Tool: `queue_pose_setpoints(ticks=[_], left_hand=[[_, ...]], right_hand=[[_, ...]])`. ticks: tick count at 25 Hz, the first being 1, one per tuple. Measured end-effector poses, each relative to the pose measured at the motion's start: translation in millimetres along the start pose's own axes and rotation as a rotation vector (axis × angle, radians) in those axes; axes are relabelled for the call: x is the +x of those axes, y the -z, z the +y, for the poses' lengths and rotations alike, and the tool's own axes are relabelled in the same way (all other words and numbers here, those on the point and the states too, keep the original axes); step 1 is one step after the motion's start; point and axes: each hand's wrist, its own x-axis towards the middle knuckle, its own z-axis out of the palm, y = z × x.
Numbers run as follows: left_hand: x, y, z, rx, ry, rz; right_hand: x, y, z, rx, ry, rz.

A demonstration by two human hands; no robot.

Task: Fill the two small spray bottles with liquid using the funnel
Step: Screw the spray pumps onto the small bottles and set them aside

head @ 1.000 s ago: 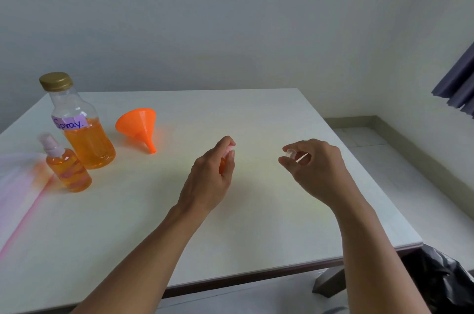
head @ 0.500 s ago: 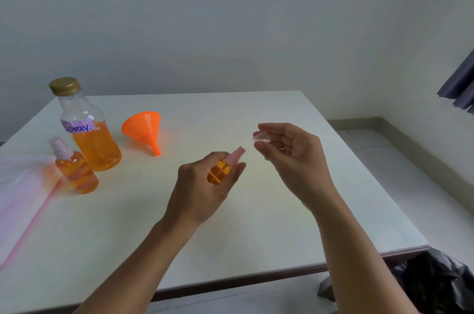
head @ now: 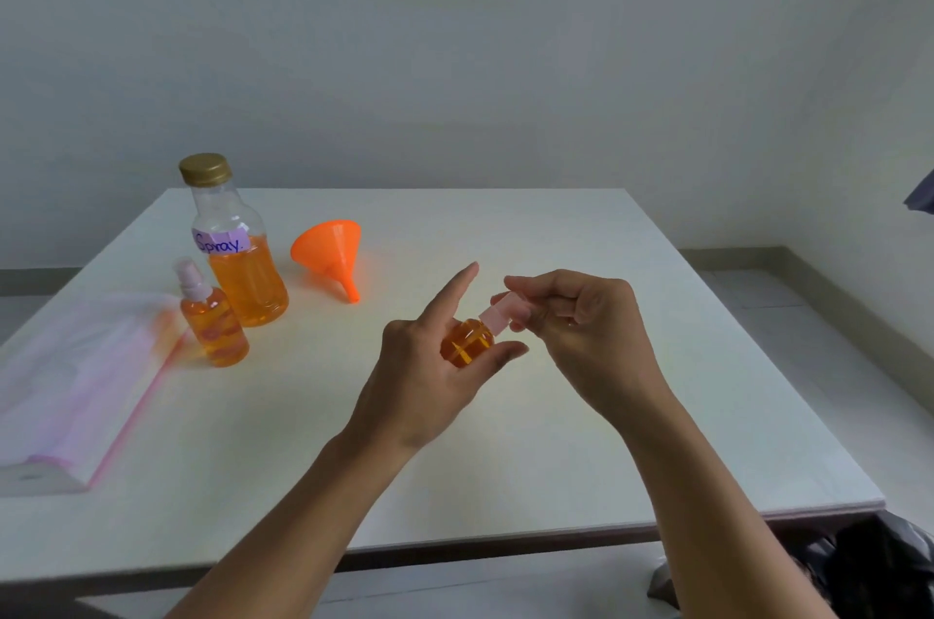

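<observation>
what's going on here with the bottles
A person's left hand holds a small spray bottle of orange liquid above the table, while the right hand grips its pink spray top. A second small spray bottle, the large "Spray" bottle and the orange funnel sit untouched.

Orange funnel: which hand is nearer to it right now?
Left. The left hand, holding a small spray bottle, sits just front-right of the funnel; the right hand is farther right, beyond it.
</observation>
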Motion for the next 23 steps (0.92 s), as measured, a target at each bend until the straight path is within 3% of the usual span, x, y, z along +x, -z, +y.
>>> queue_pose_setpoints(ticks=[3, 7, 13, 23], left_hand=[[-1, 1, -2, 0.014, 0.007, 0.000], [-12, 6, -15, -0.018, 0.049, -0.043], [-21, 36, -51, -0.172, 0.298, -0.101], [-54, 123, -107, 0.180, 0.419, 0.350]], right_hand=[[-2, -1, -1, 0.003, 0.014, 0.004], [-2, 0, 2, 0.082, -0.024, -0.153], [3, 2, 17, -0.053, -0.077, -0.069], [-10, -37, 25, -0.541, -0.015, -0.305]])
